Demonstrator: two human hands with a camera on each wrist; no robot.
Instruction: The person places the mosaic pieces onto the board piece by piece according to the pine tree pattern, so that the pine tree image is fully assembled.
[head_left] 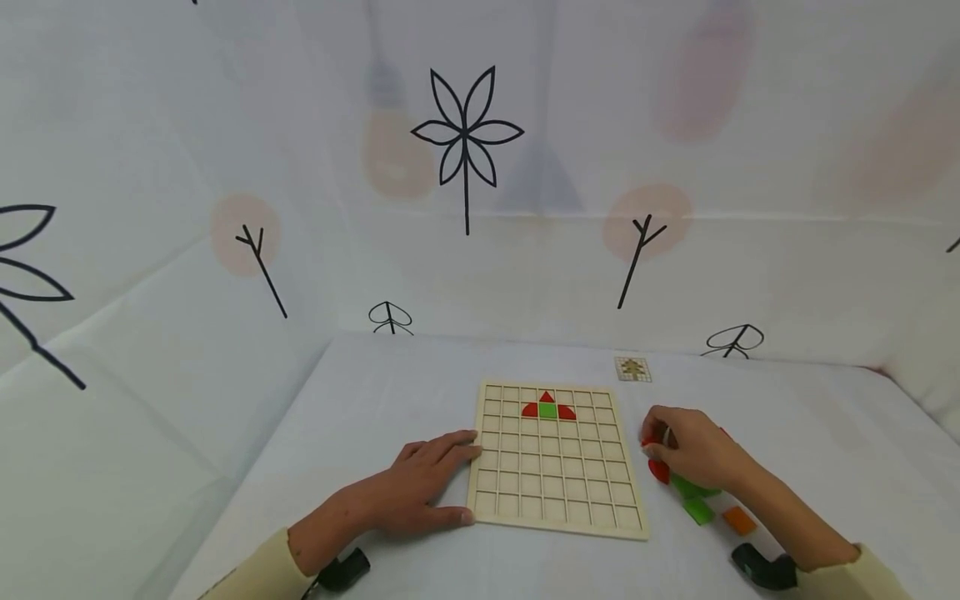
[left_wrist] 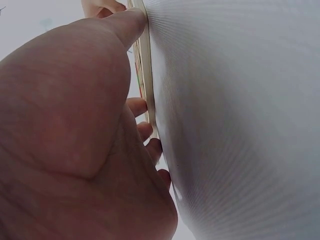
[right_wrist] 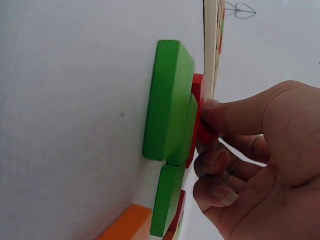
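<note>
A pale wooden grid board [head_left: 555, 487] lies on the white cloth, with a red triangle [head_left: 547, 397], a green square [head_left: 548, 410] and two red curved-edge pieces [head_left: 529, 410] in its upper cells. My left hand [head_left: 416, 492] rests against the board's left edge, fingers spread straight and thumb at the lower corner. Right of the board, my right hand [head_left: 693, 450] pinches a red block [right_wrist: 207, 134] between thumb and fingers; its full shape is hidden. Just under that hand lie another red piece [head_left: 659, 472] and several green blocks [right_wrist: 167, 100].
An orange block [head_left: 739, 521] lies near the right wrist, beside a green block [head_left: 698, 510]. Behind the board's right corner sits a small card [head_left: 633, 369] with a tree pattern on a grid. White printed cloth [head_left: 465, 275] rises behind and at both sides.
</note>
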